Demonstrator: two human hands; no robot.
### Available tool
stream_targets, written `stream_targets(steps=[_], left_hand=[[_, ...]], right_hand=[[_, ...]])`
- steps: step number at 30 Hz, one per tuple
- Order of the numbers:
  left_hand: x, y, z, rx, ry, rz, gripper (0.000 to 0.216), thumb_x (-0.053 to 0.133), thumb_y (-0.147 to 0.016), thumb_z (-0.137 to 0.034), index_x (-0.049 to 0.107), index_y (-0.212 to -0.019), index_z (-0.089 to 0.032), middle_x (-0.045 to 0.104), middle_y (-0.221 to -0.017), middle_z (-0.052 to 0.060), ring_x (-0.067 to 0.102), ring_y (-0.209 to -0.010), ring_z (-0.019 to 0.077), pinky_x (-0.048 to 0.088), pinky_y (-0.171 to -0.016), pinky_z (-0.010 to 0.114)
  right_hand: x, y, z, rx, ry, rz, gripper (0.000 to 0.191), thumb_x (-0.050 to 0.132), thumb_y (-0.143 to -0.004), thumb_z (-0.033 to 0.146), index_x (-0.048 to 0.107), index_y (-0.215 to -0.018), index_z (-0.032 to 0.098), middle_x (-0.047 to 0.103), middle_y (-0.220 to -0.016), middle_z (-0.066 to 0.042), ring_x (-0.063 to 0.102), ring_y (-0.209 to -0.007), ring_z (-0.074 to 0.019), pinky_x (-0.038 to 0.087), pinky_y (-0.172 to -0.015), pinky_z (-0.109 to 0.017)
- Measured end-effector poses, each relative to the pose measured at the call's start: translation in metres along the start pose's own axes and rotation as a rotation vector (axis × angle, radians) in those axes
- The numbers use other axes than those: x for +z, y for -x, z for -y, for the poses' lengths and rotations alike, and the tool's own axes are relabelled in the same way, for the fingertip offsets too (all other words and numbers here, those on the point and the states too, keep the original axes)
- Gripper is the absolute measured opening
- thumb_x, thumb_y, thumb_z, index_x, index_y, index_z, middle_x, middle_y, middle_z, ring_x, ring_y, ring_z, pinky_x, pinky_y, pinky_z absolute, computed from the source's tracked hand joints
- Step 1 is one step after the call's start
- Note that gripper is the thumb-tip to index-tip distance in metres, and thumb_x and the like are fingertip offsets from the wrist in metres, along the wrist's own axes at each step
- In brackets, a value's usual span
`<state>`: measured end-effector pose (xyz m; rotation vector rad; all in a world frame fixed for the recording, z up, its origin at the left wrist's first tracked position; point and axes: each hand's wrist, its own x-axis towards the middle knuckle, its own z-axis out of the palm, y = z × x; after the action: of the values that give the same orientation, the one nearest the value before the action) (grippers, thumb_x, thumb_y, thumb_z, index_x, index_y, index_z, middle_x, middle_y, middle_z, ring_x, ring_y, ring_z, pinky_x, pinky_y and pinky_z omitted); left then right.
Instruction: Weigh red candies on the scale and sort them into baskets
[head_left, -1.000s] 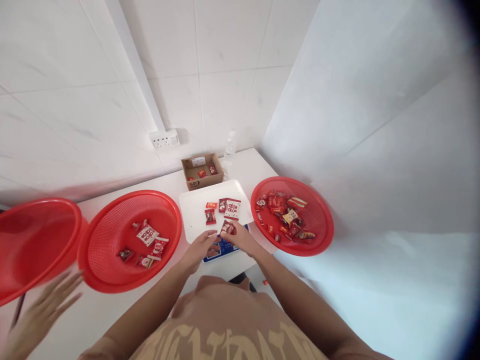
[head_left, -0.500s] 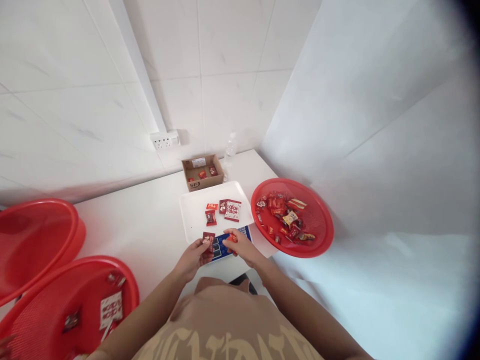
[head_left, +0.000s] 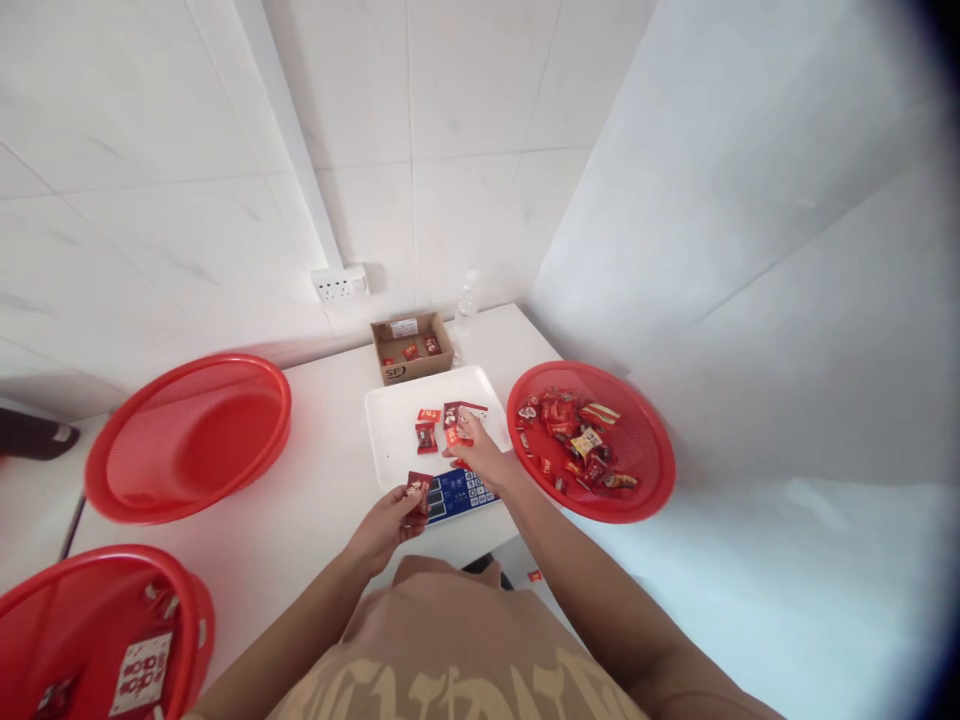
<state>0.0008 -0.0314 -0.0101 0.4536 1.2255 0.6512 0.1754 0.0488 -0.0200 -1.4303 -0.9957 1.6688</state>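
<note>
Low over the front edge of a white scale tray [head_left: 386, 455], my left hand [head_left: 382, 528] is closed on a dark red wrapped candy [head_left: 418, 488]. My right hand [head_left: 484, 458] reaches over the tray, its fingers closed round a bright red wrapped candy [head_left: 457, 437]. Near those fingertips lie a small red packet [head_left: 429, 415], a dark red candy [head_left: 426, 438] and another dark red packet [head_left: 451, 413]. A white-and-red square packet [head_left: 476, 409] is mostly hidden by the right hand. The scale's blue keypad panel [head_left: 454, 494] shows between my hands.
A red mesh basket [head_left: 651, 450] of mixed wrapped candies stands at the right. Two more red baskets, an upper one [head_left: 279, 425] and a lower one [head_left: 196, 620], are at the left. Behind the tray are a cardboard box [head_left: 412, 370] with a few candies and a clear bottle [head_left: 466, 297].
My right hand has moved forward with the red candy, from the keypad to over the tray. My left hand stays put. Both left baskets sit differently: the upper further right, the lower further down-left.
</note>
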Motion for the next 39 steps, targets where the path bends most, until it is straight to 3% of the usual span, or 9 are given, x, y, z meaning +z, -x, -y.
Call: stream_targets(steps=[3,8,12,15,18,24,28,33,39], left_hand=[[-0.001,0.004,0.001,-0.006,-0.015,0.001,0.045,0.074,-0.061,-0.05,0.051,-0.081,-0.017,0.059,-0.075,-0.001,0.053,-0.062,0.0075,0.041,-0.062,0.022],[0.003,0.008,0.002,0.043,-0.183,0.046,0.042,0.068,-0.066,-0.05,0.052,-0.085,-0.017,0.058,-0.076,-0.001,0.052,-0.064,0.0081,0.04,-0.064,0.023],[0.015,0.01,0.008,0.131,-0.349,0.161,0.038,0.065,-0.069,-0.047,0.05,-0.086,-0.016,0.057,-0.069,-0.002,0.051,-0.063,0.0098,0.038,-0.062,0.024],[0.023,0.007,0.014,0.143,-0.419,0.21,0.038,0.062,-0.071,-0.048,0.046,-0.087,-0.018,0.059,-0.069,0.0,0.053,-0.064,0.0115,0.041,-0.062,0.026],[0.015,-0.002,0.01,0.219,-0.556,0.095,0.034,0.055,-0.076,-0.048,0.048,-0.092,-0.019,0.064,-0.085,0.005,0.059,-0.076,0.0164,0.046,-0.069,0.031],[-0.063,-0.021,-0.043,0.72,-1.034,-0.637,0.047,0.046,-0.08,-0.038,0.047,-0.121,-0.013,0.05,-0.129,0.018,0.041,-0.125,0.0287,0.033,-0.103,0.045],[-0.118,-0.017,-0.066,0.571,-1.279,-0.953,0.064,0.039,-0.084,-0.042,0.034,-0.137,-0.005,0.032,-0.143,0.025,0.017,-0.137,0.0387,0.02,-0.106,0.057],[-0.133,-0.008,-0.056,0.291,-1.433,-0.94,0.066,0.033,-0.086,-0.043,0.029,-0.14,-0.005,0.037,-0.141,0.024,0.03,-0.129,0.0408,0.024,-0.1,0.061],[-0.102,0.005,-0.046,0.293,-1.546,-0.714,0.06,0.035,-0.087,-0.039,0.034,-0.138,-0.009,0.046,-0.133,0.021,0.047,-0.115,0.037,0.041,-0.087,0.047]], right_hand=[[-0.004,0.006,-0.002,-0.013,0.002,-0.003,0.083,0.064,-0.061,0.017,0.03,-0.135,0.032,0.034,-0.144,-0.007,0.056,-0.105,-0.0175,0.053,-0.067,-0.025],[-0.012,0.037,-0.013,0.058,0.116,0.154,0.046,0.061,-0.072,0.026,0.051,-0.116,0.02,0.062,-0.096,-0.004,0.057,-0.063,-0.0084,0.044,-0.053,-0.021],[-0.009,0.065,-0.022,0.13,0.248,0.343,0.026,0.056,-0.079,0.036,0.058,-0.096,0.017,0.052,-0.057,0.005,0.043,-0.046,-0.0059,0.032,-0.042,-0.017],[-0.011,0.075,-0.025,0.118,0.264,0.316,0.021,0.056,-0.078,0.038,0.056,-0.079,0.017,0.046,-0.049,0.007,0.038,-0.043,-0.005,0.029,-0.04,-0.017],[-0.032,0.073,-0.023,0.066,0.188,0.163,0.028,0.059,-0.075,0.044,0.057,-0.08,0.017,0.053,-0.055,0.005,0.04,-0.043,-0.0048,0.028,-0.04,-0.017],[-0.119,0.055,-0.021,-0.05,-0.094,-0.492,0.048,0.062,-0.066,0.051,0.058,-0.102,0.019,0.068,-0.09,-0.006,0.06,-0.066,-0.0144,0.049,-0.056,-0.026],[-0.154,0.048,-0.032,-0.154,0.277,-0.793,0.07,0.055,-0.071,0.048,0.043,-0.131,0.015,0.05,-0.132,-0.014,0.049,-0.12,-0.0262,0.041,-0.098,-0.04],[-0.136,0.043,-0.058,-0.248,0.766,-0.559,0.067,0.045,-0.079,0.044,0.039,-0.134,0.008,0.044,-0.137,-0.018,0.038,-0.129,-0.0268,0.028,-0.107,-0.043],[-0.101,0.042,-0.067,0.017,1.166,-0.332,0.058,0.036,-0.088,0.036,0.031,-0.141,0.012,0.045,-0.137,-0.017,0.042,-0.126,-0.0262,0.033,-0.1,-0.042]])
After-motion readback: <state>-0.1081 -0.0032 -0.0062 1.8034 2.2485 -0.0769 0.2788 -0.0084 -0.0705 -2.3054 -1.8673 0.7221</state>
